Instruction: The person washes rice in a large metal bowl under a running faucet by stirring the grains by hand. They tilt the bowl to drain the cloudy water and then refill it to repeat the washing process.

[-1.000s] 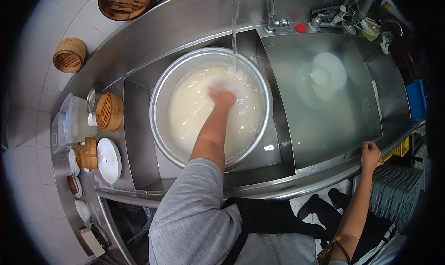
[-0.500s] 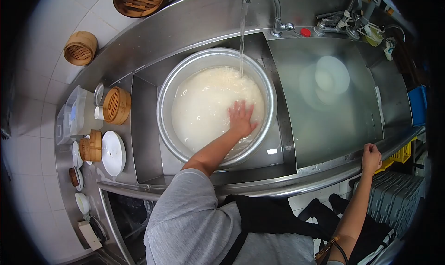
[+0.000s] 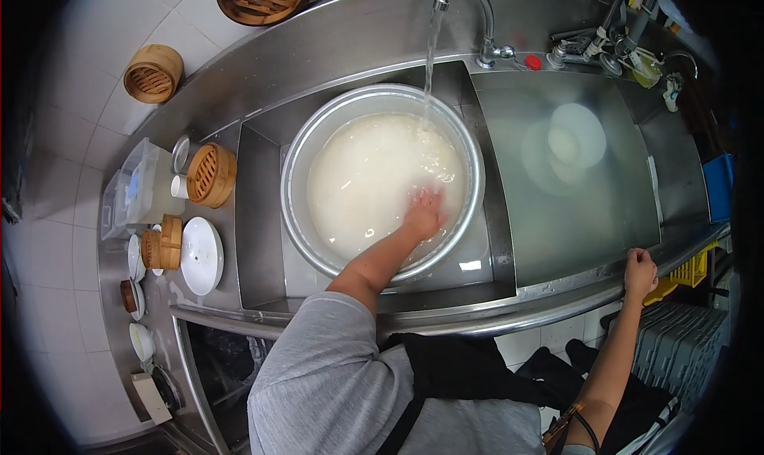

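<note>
A large round metal basin stands in the left sink bay, filled with milky water and what looks like rice. My left hand reaches into its right side, fingers spread and partly under the cloudy surface, slightly blurred. Running water from the curved faucet falls into the basin's far side, beyond that hand. Off to the right, my right hand has its fingers curled on the front edge of the sink.
Cloudy water fills the right sink bay, with pale round dishes submerged. On the left counter are bamboo steamers, a white plate and a clear plastic box. Grey crates stand at lower right.
My left hand has shifted in the basin; its fingers now sit deeper in the water and look blurred. The view has shifted slightly. My right hand stays at the sink edge.
</note>
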{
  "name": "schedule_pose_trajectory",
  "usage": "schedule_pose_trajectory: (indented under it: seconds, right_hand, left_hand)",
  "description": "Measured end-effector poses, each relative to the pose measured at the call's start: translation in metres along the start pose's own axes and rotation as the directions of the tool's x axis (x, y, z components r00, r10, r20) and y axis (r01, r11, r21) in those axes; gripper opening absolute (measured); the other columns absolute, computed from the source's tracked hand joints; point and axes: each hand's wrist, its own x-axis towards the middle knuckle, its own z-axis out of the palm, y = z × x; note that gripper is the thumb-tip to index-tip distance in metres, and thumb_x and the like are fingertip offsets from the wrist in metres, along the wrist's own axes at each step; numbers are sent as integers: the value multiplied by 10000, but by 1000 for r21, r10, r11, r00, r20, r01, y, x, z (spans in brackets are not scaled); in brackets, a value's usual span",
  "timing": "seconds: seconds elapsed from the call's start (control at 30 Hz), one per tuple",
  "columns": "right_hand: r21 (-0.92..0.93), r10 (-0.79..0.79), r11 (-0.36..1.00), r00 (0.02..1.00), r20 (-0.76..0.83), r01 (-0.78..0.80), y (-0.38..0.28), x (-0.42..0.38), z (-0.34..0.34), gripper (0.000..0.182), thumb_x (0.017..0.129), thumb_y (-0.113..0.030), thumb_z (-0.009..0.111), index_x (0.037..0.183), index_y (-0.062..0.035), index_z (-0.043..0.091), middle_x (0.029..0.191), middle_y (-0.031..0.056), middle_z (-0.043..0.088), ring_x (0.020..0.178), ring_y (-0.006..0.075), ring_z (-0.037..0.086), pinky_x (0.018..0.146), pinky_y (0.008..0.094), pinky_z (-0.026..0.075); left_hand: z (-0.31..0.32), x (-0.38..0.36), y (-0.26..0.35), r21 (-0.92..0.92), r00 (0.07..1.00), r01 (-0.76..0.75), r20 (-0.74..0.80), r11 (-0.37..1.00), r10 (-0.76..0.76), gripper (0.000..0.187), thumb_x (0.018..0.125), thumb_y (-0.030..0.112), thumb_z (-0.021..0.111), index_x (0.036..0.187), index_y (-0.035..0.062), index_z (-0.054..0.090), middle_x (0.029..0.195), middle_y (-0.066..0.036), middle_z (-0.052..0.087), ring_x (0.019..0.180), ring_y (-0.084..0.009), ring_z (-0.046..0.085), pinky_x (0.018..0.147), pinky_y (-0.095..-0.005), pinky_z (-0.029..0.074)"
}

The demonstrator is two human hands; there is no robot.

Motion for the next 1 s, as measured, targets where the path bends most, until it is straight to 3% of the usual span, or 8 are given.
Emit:
schedule_pose_trajectory:
  seconds: [0.2,0.3,0.4,0.5,0.6,0.7,0.8,1.0]
  right_hand:
    - [4,8,1000,1000,-15,-8,-3,-3,-4,233,748,-351,487,875,-188,594,953,18,580,1008,213,464,895,506,244]
    - [13,6,1000,1000,-26,-6,-4,-4,-5,229,747,-348,488,866,-185,596,941,19,584,994,214,471,893,504,247]
    - [20,1,1000,999,-40,0,-2,-4,-2,227,747,-348,489,861,-185,597,937,20,585,988,216,474,895,501,247]
    - [12,5,1000,999,-33,-4,-3,-4,-4,225,747,-349,490,861,-188,597,940,18,584,993,216,472,901,496,241]
    - [13,19,1000,1000,-17,-19,-4,-6,-6,227,749,-353,487,865,-191,596,951,13,581,1005,213,465,908,494,234]
    - [16,18,1000,1000,-7,-18,-5,-6,-7,231,752,-357,483,872,-194,595,958,5,578,1018,212,457,914,497,228]
    - [12,21,1000,1000,-6,-21,-3,-5,-6,233,754,-359,479,878,-197,593,954,-2,576,1022,210,452,917,500,224]
    - [1,23,1000,1000,2,-23,-6,-5,-7,234,753,-359,477,883,-201,592,942,-6,576,1011,205,457,916,499,225]
  left_hand:
    - [-12,-27,4,145,966,-154,-185,977,180,535,776,360,493,1244,145,347,1323,-221,178,1211,-419,169,972,-537,135]
    - [-30,-36,-2,134,963,-68,-249,989,100,465,762,354,514,1169,137,450,1309,-227,214,1194,-425,207,980,-501,162]
    - [-36,-20,-39,-98,871,-137,-486,986,73,440,739,361,544,1095,104,509,1287,-231,257,1185,-425,234,965,-465,227]
    - [-72,-17,-53,-512,866,-131,-476,849,-154,469,778,390,493,1114,63,498,1283,-249,259,1170,-429,266,942,-460,266]
    - [-96,2,-87,-687,990,81,-26,722,-136,601,819,490,379,1179,11,425,1312,-246,214,1158,-428,291,931,-487,271]
    - [-133,-12,-67,-707,861,508,396,492,-320,739,829,569,218,1265,-26,265,1337,-238,160,1228,-390,175,973,-490,194]
    - [-133,2,-82,-798,845,528,456,290,-280,785,816,597,143,1275,-36,221,1310,-292,164,1204,-412,220,955,-530,190]
    - [-132,17,-101,-785,805,587,543,197,-239,791,819,583,103,1274,-59,188,1301,-315,149,1205,-420,209,955,-532,185]
